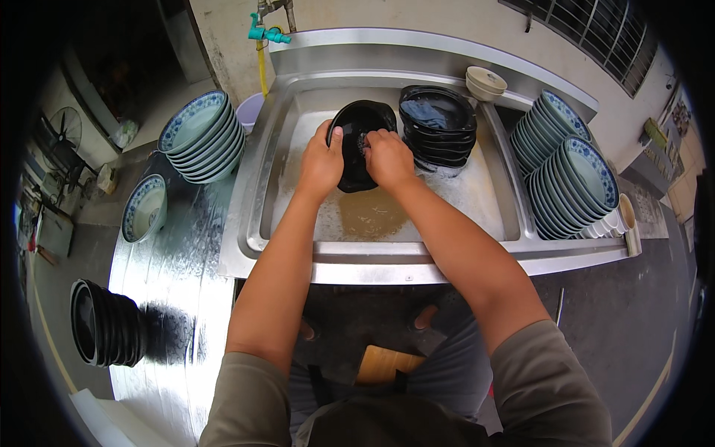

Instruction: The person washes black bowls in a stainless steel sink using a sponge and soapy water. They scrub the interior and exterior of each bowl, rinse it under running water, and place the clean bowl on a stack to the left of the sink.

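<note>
My left hand [323, 163] grips the left rim of a black bowl [354, 167], thumb over the edge. The bowl is tilted above cloudy, foamy water in a stainless steel sink [508, 207]. Inside the bowl, my right hand [389, 159] presses a metal scourer [362, 144], mostly hidden under the fingers. Just right of the hands, a stack of black bowls [438, 142] stands in the water. A wet blue cloth [424, 113] lies in its top bowl.
Patterned bowls lean in stacks on the right ledge [570, 184] and left [204, 139]. A single patterned bowl [145, 209] and stacked black bowls [106, 324] sit on the metal table [173, 346]. Small cream bowls [485, 84] rest on the back rim, and a teal tap [269, 34] juts out.
</note>
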`<control>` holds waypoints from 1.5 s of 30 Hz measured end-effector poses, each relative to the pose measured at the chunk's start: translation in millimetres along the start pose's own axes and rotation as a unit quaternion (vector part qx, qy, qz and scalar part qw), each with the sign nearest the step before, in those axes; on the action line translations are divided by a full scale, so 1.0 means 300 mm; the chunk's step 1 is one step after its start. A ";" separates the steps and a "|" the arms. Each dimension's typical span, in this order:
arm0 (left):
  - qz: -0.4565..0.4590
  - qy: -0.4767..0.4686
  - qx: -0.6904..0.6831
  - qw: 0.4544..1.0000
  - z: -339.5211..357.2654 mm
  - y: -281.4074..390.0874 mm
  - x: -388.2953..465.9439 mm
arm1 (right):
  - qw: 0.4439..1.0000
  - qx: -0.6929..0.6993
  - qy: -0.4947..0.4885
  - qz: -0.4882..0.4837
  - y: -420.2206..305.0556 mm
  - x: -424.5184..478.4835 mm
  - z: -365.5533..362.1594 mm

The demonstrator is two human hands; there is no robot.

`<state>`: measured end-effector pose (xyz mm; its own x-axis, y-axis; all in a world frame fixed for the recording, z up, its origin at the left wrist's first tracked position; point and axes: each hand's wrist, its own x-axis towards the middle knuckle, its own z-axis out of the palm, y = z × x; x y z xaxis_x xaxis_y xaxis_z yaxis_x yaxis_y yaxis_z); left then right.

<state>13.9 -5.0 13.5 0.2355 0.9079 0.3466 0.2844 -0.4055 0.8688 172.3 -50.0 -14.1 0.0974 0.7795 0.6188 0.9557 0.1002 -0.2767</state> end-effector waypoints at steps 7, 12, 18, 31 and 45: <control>0.017 0.016 0.021 1.000 0.001 -0.008 0.000 | 0.996 0.036 -0.077 0.021 -0.032 -0.011 -0.011; 0.019 -0.001 -0.009 1.000 -0.005 0.030 0.004 | 0.999 -0.015 -0.030 0.022 -0.022 -0.010 0.011; -0.037 -0.003 0.033 0.999 0.015 -0.004 0.004 | 0.998 -0.015 -0.054 0.032 0.027 -0.006 0.028; -0.055 -0.034 0.074 0.995 -0.018 -0.029 -0.020 | 0.984 0.027 -0.177 0.010 -0.028 -0.034 0.003; -0.110 -0.127 0.102 0.980 0.053 -0.182 0.034 | 0.914 0.261 -0.307 0.052 0.004 -0.045 0.105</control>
<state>15.5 24.6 -36.0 0.3646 0.9305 0.0360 0.5288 -0.2387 0.8145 163.3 -40.8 -45.9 -0.1478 0.9854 0.0845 0.6717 0.1627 -0.7227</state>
